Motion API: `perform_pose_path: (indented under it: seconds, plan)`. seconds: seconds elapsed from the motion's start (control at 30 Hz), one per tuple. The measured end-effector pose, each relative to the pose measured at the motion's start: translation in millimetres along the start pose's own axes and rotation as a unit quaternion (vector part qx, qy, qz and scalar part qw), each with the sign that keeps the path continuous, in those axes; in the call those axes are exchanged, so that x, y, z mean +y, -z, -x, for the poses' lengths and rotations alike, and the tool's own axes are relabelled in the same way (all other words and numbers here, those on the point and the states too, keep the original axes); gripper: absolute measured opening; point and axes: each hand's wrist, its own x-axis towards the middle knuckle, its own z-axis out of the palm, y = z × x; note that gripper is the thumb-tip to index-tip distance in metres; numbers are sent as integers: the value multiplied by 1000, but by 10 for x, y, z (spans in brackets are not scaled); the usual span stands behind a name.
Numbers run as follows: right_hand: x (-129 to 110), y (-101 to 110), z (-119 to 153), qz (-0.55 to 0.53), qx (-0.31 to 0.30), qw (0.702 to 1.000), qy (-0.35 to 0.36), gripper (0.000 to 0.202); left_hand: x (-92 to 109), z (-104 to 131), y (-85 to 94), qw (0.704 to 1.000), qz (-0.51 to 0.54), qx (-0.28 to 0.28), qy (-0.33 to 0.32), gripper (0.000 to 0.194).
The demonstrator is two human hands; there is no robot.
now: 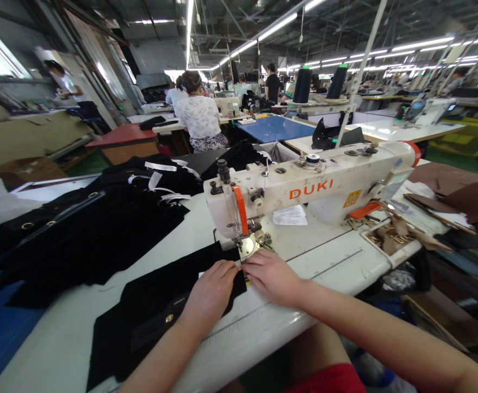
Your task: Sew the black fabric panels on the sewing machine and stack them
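Touching black fabric (153,286) by sewing machine (278,188): left hand (213,290), right hand (272,276); 2 grips partly hidden, cannot tell if pinching.

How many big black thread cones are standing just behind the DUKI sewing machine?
2: the left cone, and the right cone beside it, nearer the pale pole. More may be hidden farther back.

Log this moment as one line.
left hand: on black fabric | right hand: by needle area, fingers near left's | sewing machine: beyond hands | black pile: left
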Motion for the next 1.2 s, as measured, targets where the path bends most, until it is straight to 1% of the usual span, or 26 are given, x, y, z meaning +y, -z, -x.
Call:
perform_pose_path:
  seconds: [0.13,0.23,0.37,0.57,0.67,0.83,1.0,1.2]
  plan:
    - [85,13,-107,44,-28,998,21,20,21,90,17,999,11,-28,35,30]
    - [110,22,-145,54,-38,997,31,19,19,164,10,997,26,-51,58,34]
    - [160,20,-193,68,-44,996,37,20,-18,133,-19,995,22,-72,61,37]
    - [282,-2,-261,90,-43,995,19,18,-83,-23,-103,995,18,-76,68,36]
    - [297,-13,-255,86,-36,995,20,20,-68,-20,-127,994,12,-81,69,37]
    - [287,-17,-243,75,-29,997,13,19,-42,-22,-110,994,-7,-90,62,38]
    - [285,5,-274,69,-26,997,-7,20,-98,-83,-141,995,12,-79,67,38]
    - [299,-8,-292,79,-23,997,-6,21,-148,-75,-202,994,20,-75,72,38]
